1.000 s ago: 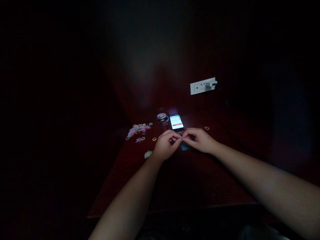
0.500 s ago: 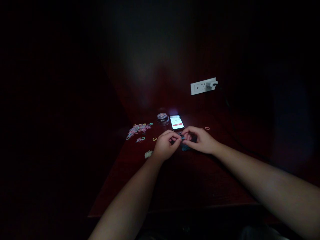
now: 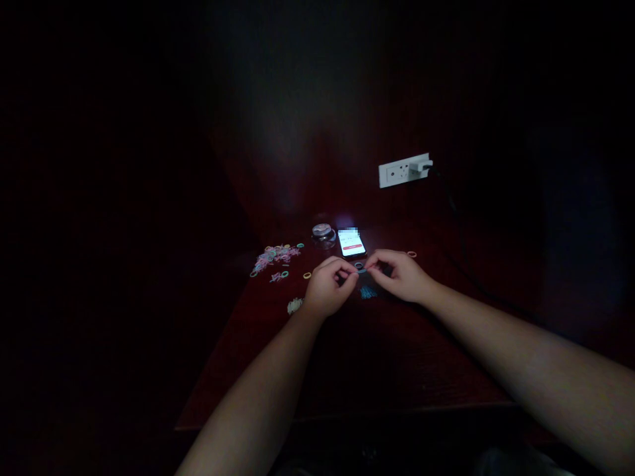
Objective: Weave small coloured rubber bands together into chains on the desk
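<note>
Over the dark red table, my left hand [image 3: 329,285] pinches one end of a small blue elastic band [image 3: 362,270]. My right hand [image 3: 399,275] has its fingertips pinched at the other end, so the band spans the short gap between the hands. Just behind it lies a light-coloured ring [image 3: 358,265], partly hidden. A bunch of blue bands [image 3: 368,292] sits on the table below the gap. Beside my left wrist is a pile of pale bands [image 3: 294,305], partly covered by the arm.
A lit phone [image 3: 352,243] and a clear round jar [image 3: 323,235] stand behind my hands. Far left is a mixed heap of coloured bands [image 3: 275,256]. Loose rings lie around, one orange [image 3: 411,254]. A wall socket [image 3: 404,171] holds a plug with a black cable [image 3: 451,198].
My right hand has drawn slightly right, and its fingers have closed into a pinch. The blue bunch below now shows more fully. My left hand has hardly moved.
</note>
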Available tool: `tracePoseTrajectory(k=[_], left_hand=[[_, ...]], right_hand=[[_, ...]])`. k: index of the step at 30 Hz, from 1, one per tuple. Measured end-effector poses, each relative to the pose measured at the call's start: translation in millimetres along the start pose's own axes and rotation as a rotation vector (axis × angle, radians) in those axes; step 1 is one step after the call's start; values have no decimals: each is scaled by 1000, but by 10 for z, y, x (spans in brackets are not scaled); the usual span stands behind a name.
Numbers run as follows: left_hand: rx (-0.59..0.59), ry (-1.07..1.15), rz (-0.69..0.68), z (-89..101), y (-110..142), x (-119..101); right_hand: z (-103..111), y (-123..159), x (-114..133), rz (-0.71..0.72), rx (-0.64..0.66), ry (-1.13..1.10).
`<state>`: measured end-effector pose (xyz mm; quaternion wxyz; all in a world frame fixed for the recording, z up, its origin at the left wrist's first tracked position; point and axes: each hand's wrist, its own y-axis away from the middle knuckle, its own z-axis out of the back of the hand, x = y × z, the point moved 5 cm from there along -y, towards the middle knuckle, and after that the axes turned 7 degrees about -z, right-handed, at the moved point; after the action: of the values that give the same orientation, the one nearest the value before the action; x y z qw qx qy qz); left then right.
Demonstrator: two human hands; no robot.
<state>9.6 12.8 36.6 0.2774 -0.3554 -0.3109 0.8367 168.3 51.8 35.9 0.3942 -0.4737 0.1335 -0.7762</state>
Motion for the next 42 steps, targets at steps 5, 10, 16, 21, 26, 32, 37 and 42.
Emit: tracePoseTrajectory(k=[5, 10, 16, 21, 26, 32, 37, 42], left_hand=[[0, 12, 7, -9, 6, 14], [8, 27, 6, -12, 3, 5], [3, 22, 3, -4, 2, 0], [1, 29, 0, -1, 8, 8], [6, 30, 14, -3, 10, 9], [15, 30, 10, 0, 4, -2], [14, 35, 6, 3, 0, -10], [33, 46, 2, -2, 5, -37]], right_hand=[[-23, 2, -11, -12, 16, -63], [-48, -5, 5, -1, 56, -38], [-26, -14, 20, 10, 43, 1], [-24, -10, 4, 9, 23, -3], [-26, -3, -7, 13, 26, 6], [-20, -1, -9, 14, 32, 15], [-28, -6, -4, 4, 41, 18], [-30, -8, 8, 0, 46, 31]])
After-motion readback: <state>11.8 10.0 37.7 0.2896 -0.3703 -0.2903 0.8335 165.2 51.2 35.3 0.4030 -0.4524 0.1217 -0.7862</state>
